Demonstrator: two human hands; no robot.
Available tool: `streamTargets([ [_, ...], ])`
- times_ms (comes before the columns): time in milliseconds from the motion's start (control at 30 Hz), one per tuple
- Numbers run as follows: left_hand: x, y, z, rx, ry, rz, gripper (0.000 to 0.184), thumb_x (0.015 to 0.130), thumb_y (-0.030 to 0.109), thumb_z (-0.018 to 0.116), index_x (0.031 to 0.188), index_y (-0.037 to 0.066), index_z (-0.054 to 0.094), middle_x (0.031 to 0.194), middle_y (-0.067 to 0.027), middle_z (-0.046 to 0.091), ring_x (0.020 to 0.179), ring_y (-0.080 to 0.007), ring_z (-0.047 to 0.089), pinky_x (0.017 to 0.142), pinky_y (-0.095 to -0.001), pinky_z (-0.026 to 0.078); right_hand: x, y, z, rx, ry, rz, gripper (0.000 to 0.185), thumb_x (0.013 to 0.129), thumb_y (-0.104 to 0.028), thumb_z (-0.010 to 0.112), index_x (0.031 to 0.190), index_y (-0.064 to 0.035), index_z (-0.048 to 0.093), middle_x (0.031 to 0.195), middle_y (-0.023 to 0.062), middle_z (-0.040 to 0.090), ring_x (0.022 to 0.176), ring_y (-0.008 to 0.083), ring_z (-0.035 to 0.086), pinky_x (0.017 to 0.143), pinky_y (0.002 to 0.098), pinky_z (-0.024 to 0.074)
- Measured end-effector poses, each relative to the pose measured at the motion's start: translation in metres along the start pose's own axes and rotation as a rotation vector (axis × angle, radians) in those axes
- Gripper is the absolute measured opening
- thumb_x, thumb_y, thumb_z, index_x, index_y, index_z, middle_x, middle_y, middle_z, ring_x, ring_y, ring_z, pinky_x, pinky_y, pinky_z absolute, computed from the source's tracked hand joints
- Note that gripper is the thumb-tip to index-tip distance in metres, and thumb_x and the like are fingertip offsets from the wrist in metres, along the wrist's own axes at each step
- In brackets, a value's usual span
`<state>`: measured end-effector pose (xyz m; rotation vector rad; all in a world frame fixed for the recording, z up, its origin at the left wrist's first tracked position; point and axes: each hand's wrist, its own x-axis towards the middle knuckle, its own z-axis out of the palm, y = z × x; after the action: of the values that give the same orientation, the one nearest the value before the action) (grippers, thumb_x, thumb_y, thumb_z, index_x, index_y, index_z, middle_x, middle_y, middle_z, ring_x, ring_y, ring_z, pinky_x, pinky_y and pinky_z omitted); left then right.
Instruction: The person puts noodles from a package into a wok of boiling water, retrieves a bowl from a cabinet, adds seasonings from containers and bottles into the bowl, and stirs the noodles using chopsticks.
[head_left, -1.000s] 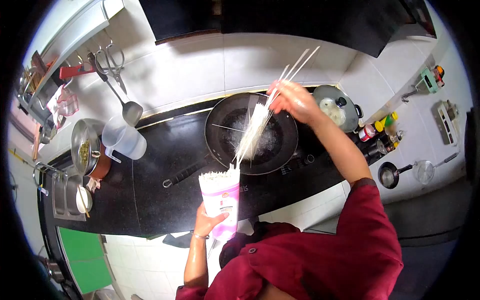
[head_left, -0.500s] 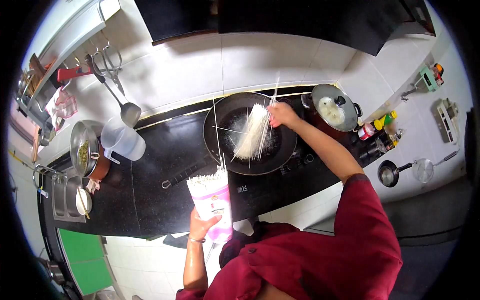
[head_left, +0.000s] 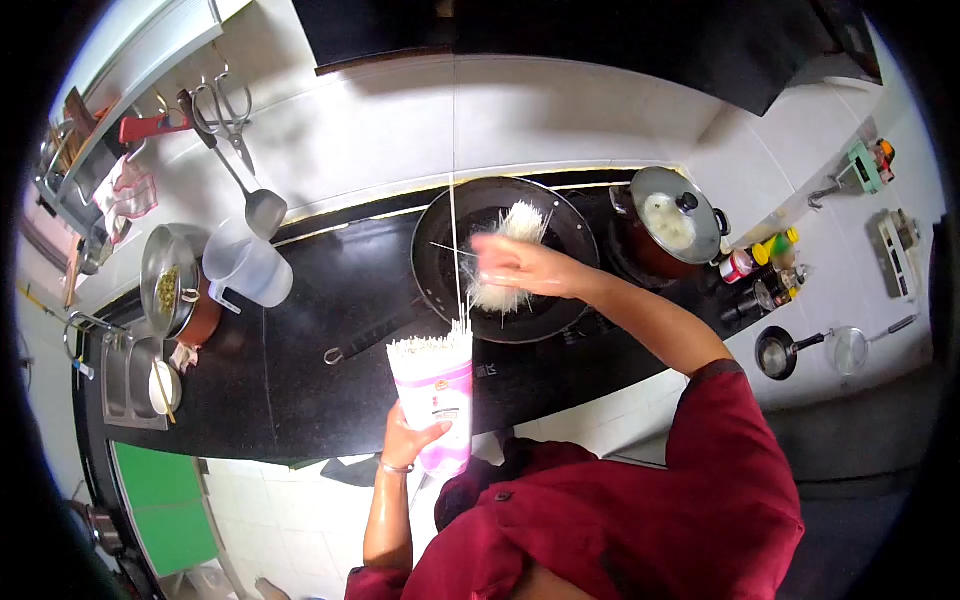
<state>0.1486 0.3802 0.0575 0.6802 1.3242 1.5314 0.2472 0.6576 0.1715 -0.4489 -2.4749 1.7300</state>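
Note:
My left hand [head_left: 408, 440] grips a pink-and-white packet of dried noodles [head_left: 447, 405], held upright before the counter's front edge. Its top is open, with noodle ends showing and a few long strands rising well above the rest. My right hand [head_left: 528, 268] is over the black wok [head_left: 577, 222], its fingers stretched out to the left, somewhat blurred, near those tall strands; I see nothing held in it. Beneath it a bundle of pale dry noodles [head_left: 524, 220] lies in the wok, partly covered by the hand. The wok handle [head_left: 372, 338] points to the lower left.
A lidded pot [head_left: 668, 228] stands right of the wok, with seasoning bottles [head_left: 745, 262] beyond. To the left are a plastic jug [head_left: 255, 270], a brown pot [head_left: 200, 325] and a sink [head_left: 118, 380]. A spatula [head_left: 265, 212] and scissors [head_left: 225, 112] hang on the wall.
My right hand has left the noodle bundle in the wok and moved left and slightly down, toward the tall strands. The packet in my left hand appears slightly further right.

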Motion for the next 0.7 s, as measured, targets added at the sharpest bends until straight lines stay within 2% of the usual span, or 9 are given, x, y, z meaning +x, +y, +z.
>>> streamTargets([
  [33, 0.001, 0.003, 0.002, 0.001, -0.007, -0.002, 0.042, 0.061, -0.001, 0.069, 0.099, -0.002, 0.052, 0.091, -0.0076, 0.059, 0.082, -0.0138, 0.057, 0.074, -0.0273, 0.046, 0.001, -0.006, -0.002, -0.037, 0.085, -0.023, 0.058, 0.084, -0.015, 0.051, 0.130, -0.0048, 0.018, 0.114, 0.0132, 0.042, 0.103, 0.0177, 0.044, 0.088, 0.0284, 0.0371],
  [100, 0.003, 0.006, 0.007, -0.013, -0.057, -0.033, 0.042, 0.061, 0.000, 0.069, 0.099, -0.002, 0.052, 0.091, -0.0073, 0.059, 0.082, -0.0136, 0.057, 0.074, -0.0274, 0.046, 0.012, -0.010, -0.004, 0.074, 0.302, -0.229, 0.056, 0.085, -0.015, 0.049, 0.130, -0.0051, 0.017, 0.117, 0.0143, 0.039, 0.103, 0.0179, 0.044, 0.089, 0.0288, 0.0364],
  [233, 0.003, 0.005, 0.012, -0.010, -0.102, -0.049, 0.043, 0.061, 0.000, 0.070, 0.100, -0.001, 0.051, 0.090, -0.0072, 0.059, 0.081, -0.0135, 0.057, 0.074, -0.0273, 0.046, 0.018, -0.021, -0.015, 0.240, 0.294, -0.306, 0.036, 0.087, -0.018, 0.045, 0.118, -0.0021, 0.037, 0.100, 0.0108, 0.054, 0.085, 0.0124, 0.052, 0.071, 0.0221, 0.0404],
  [300, 0.002, 0.005, 0.013, -0.005, -0.114, -0.049, 0.043, 0.061, 0.000, 0.070, 0.100, -0.001, 0.051, 0.090, -0.0072, 0.059, 0.082, -0.0134, 0.056, 0.074, -0.0272, 0.046, 0.014, -0.015, -0.017, 0.129, 0.051, -0.027, 0.027, 0.088, -0.022, 0.042, 0.103, -0.0006, 0.051, 0.081, 0.0083, 0.060, 0.070, 0.0094, 0.053, 0.060, 0.0191, 0.0389],
  [333, 0.001, 0.003, 0.012, -0.005, -0.113, -0.046, 0.043, 0.061, 0.000, 0.070, 0.100, -0.001, 0.051, 0.090, -0.0072, 0.059, 0.082, -0.0134, 0.056, 0.074, -0.0272, 0.046, 0.011, -0.014, -0.022, 0.128, 0.049, -0.029, 0.027, 0.088, -0.022, 0.042, 0.103, -0.0006, 0.051, 0.081, 0.0083, 0.060, 0.070, 0.0094, 0.053, 0.060, 0.0191, 0.0389],
  [433, -0.004, -0.001, 0.008, 0.027, -0.107, -0.020, 0.043, 0.061, 0.000, 0.069, 0.101, -0.002, 0.051, 0.091, -0.0072, 0.059, 0.082, -0.0133, 0.056, 0.074, -0.0271, 0.045, -0.002, -0.011, -0.052, 0.225, 0.225, -0.310, 0.029, 0.088, -0.025, 0.040, 0.098, -0.0001, 0.052, 0.076, 0.0103, 0.059, 0.062, 0.0092, 0.053, 0.052, 0.0187, 0.0408],
  [567, -0.011, -0.006, 0.002, 0.018, -0.038, -0.035, 0.044, 0.061, -0.001, 0.069, 0.101, -0.002, 0.050, 0.091, -0.0077, 0.059, 0.083, -0.0136, 0.056, 0.075, -0.0273, 0.045, -0.007, -0.016, -0.109, 0.473, 0.689, -0.091, 0.030, 0.089, -0.029, 0.038, 0.095, -0.0018, 0.051, 0.076, 0.0114, 0.058, 0.057, 0.0117, 0.051, 0.052, 0.0212, 0.0434],
  [633, -0.012, -0.006, 0.003, 0.005, -0.027, -0.042, 0.045, 0.061, -0.002, 0.069, 0.101, -0.002, 0.050, 0.092, -0.0079, 0.059, 0.083, -0.0138, 0.056, 0.075, -0.0274, 0.045, -0.002, 0.013, -0.115, 0.421, 0.722, -0.084, 0.034, 0.089, -0.031, 0.039, 0.098, -0.0010, 0.050, 0.077, 0.0134, 0.059, 0.060, 0.0134, 0.054, 0.055, 0.0226, 0.0458],
  [700, -0.010, 0.000, 0.006, -0.014, -0.017, -0.049, 0.045, 0.061, -0.002, 0.069, 0.101, -0.003, 0.050, 0.092, -0.0081, 0.059, 0.084, -0.0140, 0.056, 0.076, -0.0276, 0.045, 0.007, 0.041, -0.106, 0.425, 0.766, 0.154, 0.038, 0.087, -0.032, 0.043, 0.105, 0.0013, 0.048, 0.082, 0.0167, 0.059, 0.067, 0.0164, 0.057, 0.060, 0.0245, 0.0478],
])
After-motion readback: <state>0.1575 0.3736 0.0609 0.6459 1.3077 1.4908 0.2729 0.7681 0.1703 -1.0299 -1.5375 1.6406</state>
